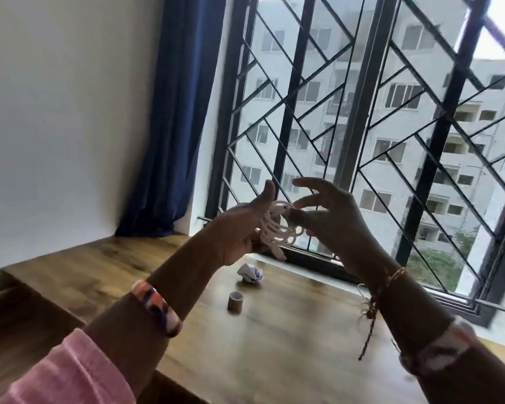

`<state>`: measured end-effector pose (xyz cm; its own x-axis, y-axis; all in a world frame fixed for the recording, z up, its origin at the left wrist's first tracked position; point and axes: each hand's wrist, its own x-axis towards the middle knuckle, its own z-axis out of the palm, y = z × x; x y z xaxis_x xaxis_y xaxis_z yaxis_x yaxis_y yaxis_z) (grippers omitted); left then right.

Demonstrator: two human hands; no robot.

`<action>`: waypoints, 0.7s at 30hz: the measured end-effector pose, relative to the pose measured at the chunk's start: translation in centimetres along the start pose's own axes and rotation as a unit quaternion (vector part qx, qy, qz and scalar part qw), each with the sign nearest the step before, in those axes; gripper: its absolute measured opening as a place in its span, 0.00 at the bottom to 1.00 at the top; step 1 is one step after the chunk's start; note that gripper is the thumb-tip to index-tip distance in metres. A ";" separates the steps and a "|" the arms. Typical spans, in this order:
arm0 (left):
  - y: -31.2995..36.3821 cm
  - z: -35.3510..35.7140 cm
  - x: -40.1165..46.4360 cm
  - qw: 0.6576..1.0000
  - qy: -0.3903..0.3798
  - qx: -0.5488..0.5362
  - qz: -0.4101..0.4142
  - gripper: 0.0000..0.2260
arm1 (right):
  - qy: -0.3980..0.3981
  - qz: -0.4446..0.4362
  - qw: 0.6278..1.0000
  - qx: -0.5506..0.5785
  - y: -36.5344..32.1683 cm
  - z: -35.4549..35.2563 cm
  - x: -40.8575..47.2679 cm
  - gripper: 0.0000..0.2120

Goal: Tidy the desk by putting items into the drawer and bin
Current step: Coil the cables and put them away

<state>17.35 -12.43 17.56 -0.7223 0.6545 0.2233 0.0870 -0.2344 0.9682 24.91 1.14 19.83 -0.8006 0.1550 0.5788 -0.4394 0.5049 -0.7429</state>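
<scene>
A coiled white cable [277, 228] is held up in the air above the desk [289, 330], in front of the window [362, 112]. The left hand [239, 228] holds the coil with its fingers curled round the loops and the thumb raised. The right hand [333, 220] pinches a loop at the coil's top, its other fingers spread apart. On the desk below lie a crumpled paper ball [250, 273] and, nearer, a small roll of tape [235, 300]. A blue curtain [172, 112] hangs at the left.
</scene>
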 end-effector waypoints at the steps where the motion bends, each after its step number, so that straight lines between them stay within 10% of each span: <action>1: 0.4 0.7 -0.8 0.999 0.021 0.034 -0.003 0.28 | -0.002 -0.032 0.999 0.006 -0.3 0.3 -0.3 0.16; 6: 1.9 3.4 -4.8 0.996 0.050 0.073 -0.027 0.32 | -0.038 -0.141 0.989 0.005 -1.5 -0.1 -3.2 0.21; 16: 0.7 5.0 -15.0 0.993 -0.018 -0.049 -0.102 0.25 | -0.208 -0.039 0.964 0.163 -4.2 0.3 -12.3 0.14; 21: -0.6 4.0 -20.4 0.988 0.048 -0.063 -0.135 0.25 | -0.144 -0.042 0.964 0.220 -4.7 4.8 -16.5 0.11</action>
<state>34.75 -22.75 12.87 -0.7702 0.6351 -0.0587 -0.1988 -0.1516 0.9682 38.22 -7.84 12.17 -0.8063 -0.1452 0.5734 -0.5876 0.0862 -0.8045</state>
